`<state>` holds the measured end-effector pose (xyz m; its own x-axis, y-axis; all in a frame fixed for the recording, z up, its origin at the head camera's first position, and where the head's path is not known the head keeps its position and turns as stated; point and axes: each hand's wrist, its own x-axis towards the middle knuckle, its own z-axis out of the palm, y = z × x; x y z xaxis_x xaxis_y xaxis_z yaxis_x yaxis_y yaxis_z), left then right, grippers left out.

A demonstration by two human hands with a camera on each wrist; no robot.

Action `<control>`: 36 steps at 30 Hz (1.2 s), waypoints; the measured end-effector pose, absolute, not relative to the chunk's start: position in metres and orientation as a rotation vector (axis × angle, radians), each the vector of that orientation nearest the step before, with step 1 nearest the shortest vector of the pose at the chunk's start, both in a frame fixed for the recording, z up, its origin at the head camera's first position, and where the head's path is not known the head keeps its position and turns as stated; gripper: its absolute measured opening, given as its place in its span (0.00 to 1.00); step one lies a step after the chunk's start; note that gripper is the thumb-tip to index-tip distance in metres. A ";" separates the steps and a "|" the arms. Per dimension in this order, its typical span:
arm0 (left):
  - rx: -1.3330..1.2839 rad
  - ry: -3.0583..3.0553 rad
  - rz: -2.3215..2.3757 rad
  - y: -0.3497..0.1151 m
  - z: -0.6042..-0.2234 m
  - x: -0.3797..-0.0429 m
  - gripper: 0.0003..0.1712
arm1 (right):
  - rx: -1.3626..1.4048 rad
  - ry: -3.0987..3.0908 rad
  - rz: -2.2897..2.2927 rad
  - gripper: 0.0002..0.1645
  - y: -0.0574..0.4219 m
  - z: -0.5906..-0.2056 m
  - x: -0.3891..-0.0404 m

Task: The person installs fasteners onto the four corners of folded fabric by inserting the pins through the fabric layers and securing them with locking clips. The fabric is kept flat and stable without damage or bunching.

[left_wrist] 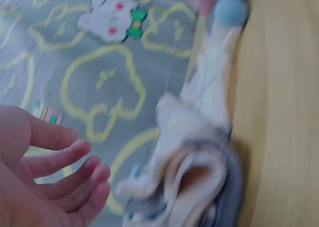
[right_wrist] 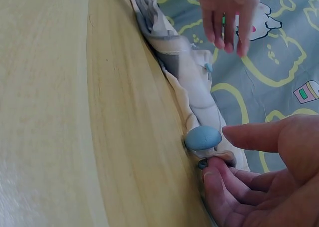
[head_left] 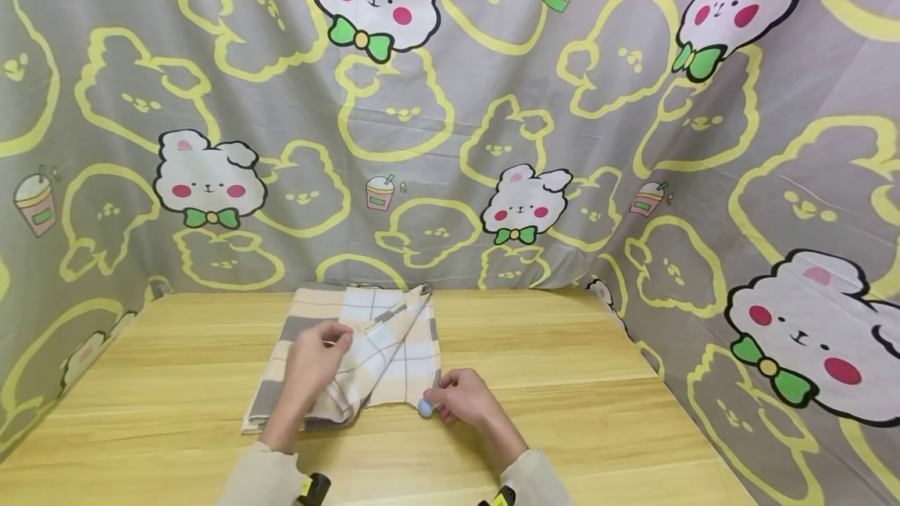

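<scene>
A plaid cloth (head_left: pixel 394 365) in white, beige and grey lies folded on the table, its left part in a loose, raised fold. At its near right corner sits a blue mushroom-shaped clip (right_wrist: pixel 203 138), its rounded cap standing up from the fabric. My right hand (head_left: pixel 464 397) holds the clip and cloth corner, with fingertips (right_wrist: pixel 215 169) under the cap and another digit beside it. Over the cloth's left half hovers my left hand (head_left: pixel 316 358), fingers loosely bent with nothing between them. In the left wrist view, the hand (left_wrist: pixel 55 172) appears apart from the cloth.
The wooden table (head_left: pixel 562 381) extends around the cloth. A grey curtain (head_left: pixel 436 178) with rabbit prints hangs behind and along both sides. A small blue piece (right_wrist: pixel 208 67) shows at the cloth's edge in the right wrist view.
</scene>
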<state>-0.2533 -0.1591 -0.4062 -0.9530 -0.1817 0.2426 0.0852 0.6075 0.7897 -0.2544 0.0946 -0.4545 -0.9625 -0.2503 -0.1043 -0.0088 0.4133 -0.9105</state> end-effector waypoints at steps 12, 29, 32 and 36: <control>0.099 -2.763 -1.208 -0.200 -0.414 -0.256 0.17 | -0.235 2.450 -1.583 0.12 0.093 -0.455 -0.254; 0.123 -2.857 -1.293 -0.200 -0.419 -0.260 0.28 | -0.240 2.452 -1.577 0.12 0.094 -0.455 -0.254; 0.125 -2.869 -1.298 -0.200 -0.420 -0.261 0.30 | -0.234 2.448 -1.578 0.12 0.094 -0.454 -0.255; 0.079 -2.871 -1.268 -0.200 -0.424 -0.263 0.28 | -0.232 2.445 -1.579 0.11 0.093 -0.456 -0.256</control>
<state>-0.2632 -0.1995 -0.4241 -0.9987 -0.0466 -0.0189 -0.0454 0.6724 0.7388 -0.2555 0.0933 -0.4555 -0.9630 -0.2507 -0.0993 -0.0125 0.4096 -0.9122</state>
